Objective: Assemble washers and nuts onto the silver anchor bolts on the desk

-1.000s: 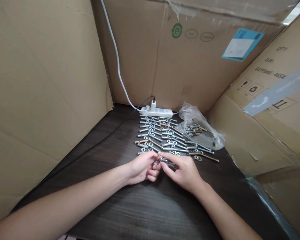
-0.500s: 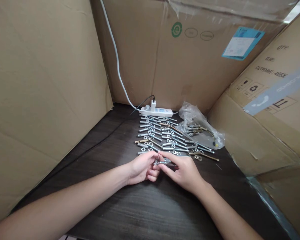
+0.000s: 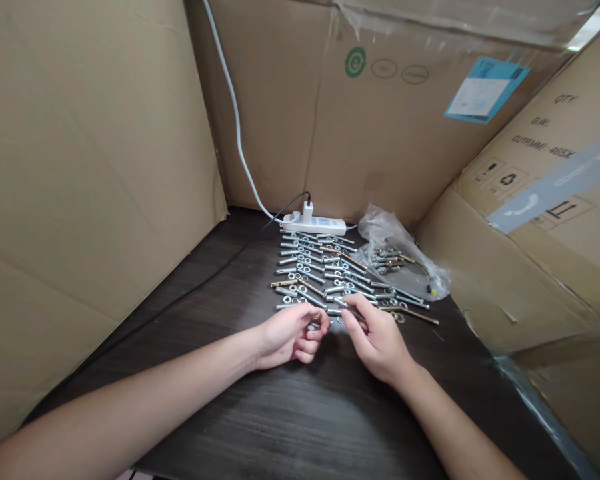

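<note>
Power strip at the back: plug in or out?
In. A white plug with a black cable sits in the power strip, near its left end.

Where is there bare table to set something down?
Bare table on the near side of the left hand and right hand, and leftward to the cable. Crowded: bolt rows beyond the hands; bag beside them.

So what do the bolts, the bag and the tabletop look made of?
Bolts: metal, likely plated steel; bright silvery glint, a few yellowish. Bag: thin clear plastic; crinkled, see-through, shiny. Tabletop: dark wood grain, matte; real wood or laminate, can't tell.
</note>
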Tool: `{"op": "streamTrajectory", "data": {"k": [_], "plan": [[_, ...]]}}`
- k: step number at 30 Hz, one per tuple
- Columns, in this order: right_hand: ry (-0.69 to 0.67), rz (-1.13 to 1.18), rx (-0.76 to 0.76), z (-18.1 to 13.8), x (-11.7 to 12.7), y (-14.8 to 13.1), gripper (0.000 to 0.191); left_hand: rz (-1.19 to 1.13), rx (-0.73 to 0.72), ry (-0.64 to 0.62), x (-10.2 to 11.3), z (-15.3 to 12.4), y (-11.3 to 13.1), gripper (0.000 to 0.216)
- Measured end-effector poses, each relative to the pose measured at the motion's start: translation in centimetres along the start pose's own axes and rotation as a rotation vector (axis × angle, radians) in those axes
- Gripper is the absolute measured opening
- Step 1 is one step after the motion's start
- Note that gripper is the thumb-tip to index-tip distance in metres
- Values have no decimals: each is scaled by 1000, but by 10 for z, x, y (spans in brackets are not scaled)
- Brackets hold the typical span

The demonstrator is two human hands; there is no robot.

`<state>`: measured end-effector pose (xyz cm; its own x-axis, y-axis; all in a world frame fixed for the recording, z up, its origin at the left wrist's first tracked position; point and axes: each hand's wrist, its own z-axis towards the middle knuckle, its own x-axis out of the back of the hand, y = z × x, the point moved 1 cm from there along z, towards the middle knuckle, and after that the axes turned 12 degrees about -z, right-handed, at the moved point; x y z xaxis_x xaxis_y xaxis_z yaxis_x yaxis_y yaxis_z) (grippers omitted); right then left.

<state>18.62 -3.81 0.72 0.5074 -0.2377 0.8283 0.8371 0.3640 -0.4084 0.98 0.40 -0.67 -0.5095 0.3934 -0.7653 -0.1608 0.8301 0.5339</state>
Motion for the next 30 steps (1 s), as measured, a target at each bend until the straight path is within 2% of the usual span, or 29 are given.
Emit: {"op": "streamTrajectory", "data": {"k": [9, 11, 13, 16, 19, 23, 28, 30], "plan": [[-83, 87, 96, 1, -8, 4, 26, -8, 13, 37, 0, 1, -1, 25], [-31, 79, 105, 0, -6, 2, 21, 6, 11, 34, 0, 1, -1, 26], [88, 83, 87, -1, -1, 0, 11, 25, 2, 13, 0, 0, -1, 25], [259, 126, 29, -6, 7, -1, 15, 35, -6, -10, -1, -1, 0, 23], [313, 177, -28, -9, 9, 2, 18, 36, -5, -13, -2, -1, 0, 24], [306, 171, -37, -9, 7, 3, 17, 52, -2, -12, -3, -1, 0, 26], [187, 155, -22, -7, 2, 0, 21, 48, -3, 3, -3, -2, 1, 27], [223, 160, -21, -7, 2, 0, 21, 45, -5, 8, -3, -2, 1, 26]]}}
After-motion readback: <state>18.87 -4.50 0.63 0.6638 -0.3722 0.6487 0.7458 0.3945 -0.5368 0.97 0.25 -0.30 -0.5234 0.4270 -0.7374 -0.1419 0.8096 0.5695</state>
